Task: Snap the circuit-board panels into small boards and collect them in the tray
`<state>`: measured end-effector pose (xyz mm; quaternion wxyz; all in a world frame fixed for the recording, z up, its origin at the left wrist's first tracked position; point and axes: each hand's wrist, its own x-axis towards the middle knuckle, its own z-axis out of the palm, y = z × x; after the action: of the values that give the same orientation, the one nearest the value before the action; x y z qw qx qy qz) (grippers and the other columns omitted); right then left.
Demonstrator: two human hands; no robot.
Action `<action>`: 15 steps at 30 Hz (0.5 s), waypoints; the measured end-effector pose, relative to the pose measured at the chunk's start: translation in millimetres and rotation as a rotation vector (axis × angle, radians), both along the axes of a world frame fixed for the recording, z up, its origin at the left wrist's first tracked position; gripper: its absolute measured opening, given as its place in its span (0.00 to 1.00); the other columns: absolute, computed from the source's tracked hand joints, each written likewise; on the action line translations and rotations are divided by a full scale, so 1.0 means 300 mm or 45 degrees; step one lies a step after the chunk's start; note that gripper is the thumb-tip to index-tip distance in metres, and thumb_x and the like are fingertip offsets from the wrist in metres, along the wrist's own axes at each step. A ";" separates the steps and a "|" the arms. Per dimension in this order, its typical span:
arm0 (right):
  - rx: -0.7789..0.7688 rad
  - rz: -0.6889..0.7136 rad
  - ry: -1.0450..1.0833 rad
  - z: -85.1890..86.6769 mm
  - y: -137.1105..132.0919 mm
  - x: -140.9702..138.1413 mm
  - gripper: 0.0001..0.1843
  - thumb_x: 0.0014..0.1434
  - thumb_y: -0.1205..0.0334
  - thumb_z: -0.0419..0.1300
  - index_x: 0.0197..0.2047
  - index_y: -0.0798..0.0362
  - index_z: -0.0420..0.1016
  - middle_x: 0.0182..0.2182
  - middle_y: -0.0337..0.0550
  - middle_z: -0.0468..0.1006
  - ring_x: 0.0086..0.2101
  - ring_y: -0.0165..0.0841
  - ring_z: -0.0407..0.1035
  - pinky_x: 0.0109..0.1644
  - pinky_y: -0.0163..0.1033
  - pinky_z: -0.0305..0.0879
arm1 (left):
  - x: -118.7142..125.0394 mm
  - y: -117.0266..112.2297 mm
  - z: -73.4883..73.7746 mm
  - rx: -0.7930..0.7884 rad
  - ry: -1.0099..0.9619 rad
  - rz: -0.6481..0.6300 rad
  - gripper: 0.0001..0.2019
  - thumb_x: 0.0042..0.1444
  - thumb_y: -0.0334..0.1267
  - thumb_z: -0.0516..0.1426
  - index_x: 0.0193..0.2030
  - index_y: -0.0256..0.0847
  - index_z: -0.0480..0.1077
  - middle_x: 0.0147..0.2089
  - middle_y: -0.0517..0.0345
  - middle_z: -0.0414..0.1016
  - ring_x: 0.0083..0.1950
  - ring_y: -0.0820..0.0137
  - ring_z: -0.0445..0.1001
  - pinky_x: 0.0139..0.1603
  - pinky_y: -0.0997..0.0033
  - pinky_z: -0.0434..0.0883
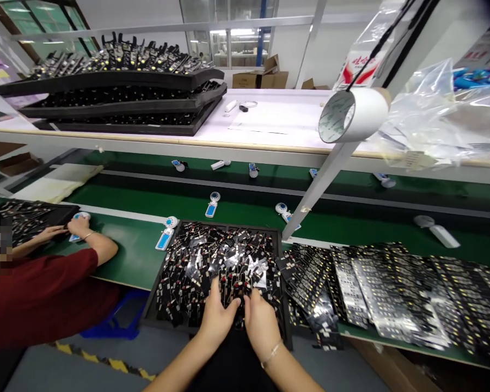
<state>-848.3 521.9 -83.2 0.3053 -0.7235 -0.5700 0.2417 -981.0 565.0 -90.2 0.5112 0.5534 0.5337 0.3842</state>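
A black tray (150, 311) lies in front of me, filled with small black circuit boards (196, 256) that carry red and white parts. At its near side my left hand (218, 318) and my right hand (263, 324) face each other. Between them they grip a bunch of these circuit boards (234, 286) from both sides, thumbs toward me. The fingertips are partly hidden behind the boards. A bracelet circles my right wrist. Just right of the tray lie black circuit board panels (310, 272) with rows of yellow dots.
White-and-blue handheld devices (166, 234) are spread over the green belt (245, 204). A co-worker in a red sleeve (57, 283) handles another such device on the left. Loaded black trays (118, 109) are stacked on the shelf. A slanted metal post (322, 185) rises behind the panels, bearing a tape roll (363, 115).
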 end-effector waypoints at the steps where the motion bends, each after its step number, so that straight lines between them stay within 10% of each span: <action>1: 0.009 -0.021 -0.017 0.005 0.012 0.005 0.18 0.67 0.58 0.40 0.39 0.55 0.67 0.24 0.49 0.76 0.25 0.38 0.72 0.28 0.37 0.62 | 0.013 0.012 0.005 0.016 0.042 0.024 0.33 0.50 0.39 0.62 0.62 0.43 0.56 0.55 0.47 0.74 0.57 0.56 0.72 0.62 0.55 0.64; 9: 0.013 0.165 -0.116 0.080 0.087 0.120 0.13 0.59 0.63 0.55 0.47 0.54 0.70 0.32 0.48 0.80 0.32 0.40 0.76 0.34 0.38 0.68 | 0.111 0.143 0.015 -0.365 -0.387 -0.182 0.24 0.50 0.46 0.62 0.53 0.40 0.67 0.49 0.48 0.80 0.53 0.56 0.76 0.58 0.55 0.69; 15: -0.031 -0.137 -0.082 0.059 0.020 0.259 0.38 0.62 0.58 0.52 0.70 0.56 0.41 0.54 0.60 0.72 0.45 0.45 0.75 0.45 0.45 0.72 | 0.265 0.464 0.009 0.027 0.322 -0.473 0.24 0.53 0.51 0.60 0.50 0.37 0.68 0.49 0.42 0.79 0.48 0.53 0.78 0.51 0.51 0.72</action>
<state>-770.5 527.8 -65.3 0.2905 -0.7641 -0.5370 0.2083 -901.6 704.1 -87.6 0.4963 0.6914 0.4782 0.2167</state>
